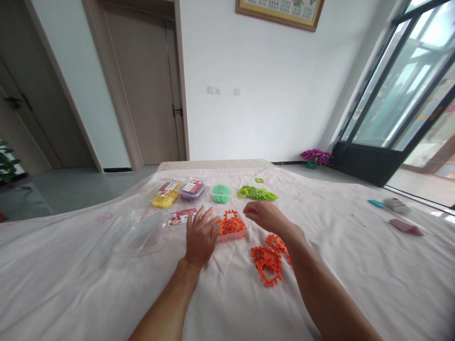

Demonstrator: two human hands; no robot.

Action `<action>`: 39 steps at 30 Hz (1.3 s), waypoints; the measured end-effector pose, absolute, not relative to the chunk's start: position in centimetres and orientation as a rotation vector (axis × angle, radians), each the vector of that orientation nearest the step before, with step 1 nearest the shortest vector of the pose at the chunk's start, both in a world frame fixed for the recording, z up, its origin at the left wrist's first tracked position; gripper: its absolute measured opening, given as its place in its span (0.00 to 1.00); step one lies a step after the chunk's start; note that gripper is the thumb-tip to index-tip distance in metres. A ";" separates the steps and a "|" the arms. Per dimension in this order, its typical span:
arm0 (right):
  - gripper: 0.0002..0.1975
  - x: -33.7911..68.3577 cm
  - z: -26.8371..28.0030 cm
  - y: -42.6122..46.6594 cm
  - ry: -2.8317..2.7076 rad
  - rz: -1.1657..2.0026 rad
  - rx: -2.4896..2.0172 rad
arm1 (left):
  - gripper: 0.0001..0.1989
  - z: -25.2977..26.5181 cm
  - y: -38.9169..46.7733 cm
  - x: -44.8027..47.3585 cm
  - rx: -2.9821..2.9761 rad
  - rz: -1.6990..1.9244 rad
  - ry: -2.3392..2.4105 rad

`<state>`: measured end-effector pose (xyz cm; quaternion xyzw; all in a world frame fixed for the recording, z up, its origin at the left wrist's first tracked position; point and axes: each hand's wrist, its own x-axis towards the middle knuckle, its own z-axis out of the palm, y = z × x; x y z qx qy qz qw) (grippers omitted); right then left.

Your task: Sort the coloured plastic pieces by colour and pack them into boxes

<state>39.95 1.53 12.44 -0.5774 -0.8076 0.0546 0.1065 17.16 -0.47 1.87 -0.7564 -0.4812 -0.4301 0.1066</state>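
Observation:
A clear plastic container with orange interlocking plastic pieces in it sits in front of me. My left hand is at its left side, fingers spread, the thumb by the rim. To the right of the container, my right hand is raised with its fingers curled together; what they hold, if anything, is hidden. More orange pieces lie loose on the cloth below, partly behind my right forearm. Some are square-looking frames with notched edges.
Behind the container stand a tub of mint-green pieces, a pile of lime-green pieces, and closed boxes of yellow and purple pieces. Clear lids and a label card lie left. A blue item lies far right.

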 end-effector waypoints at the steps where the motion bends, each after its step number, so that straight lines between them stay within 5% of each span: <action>1: 0.10 39.4 12.1 1.5 -2.395 0.158 -1.658 | 0.13 1.9 -0.5 17.1 -2.263 -1.274 -1.385; 13: 0.23 36.4 8.4 1.7 -2.334 0.195 -1.707 | 0.14 2.1 -0.6 17.2 -2.406 -1.214 -1.395; 39: 0.16 36.9 9.0 2.1 -2.200 0.037 -1.876 | 0.14 2.0 -0.8 17.4 -2.357 -1.137 -1.483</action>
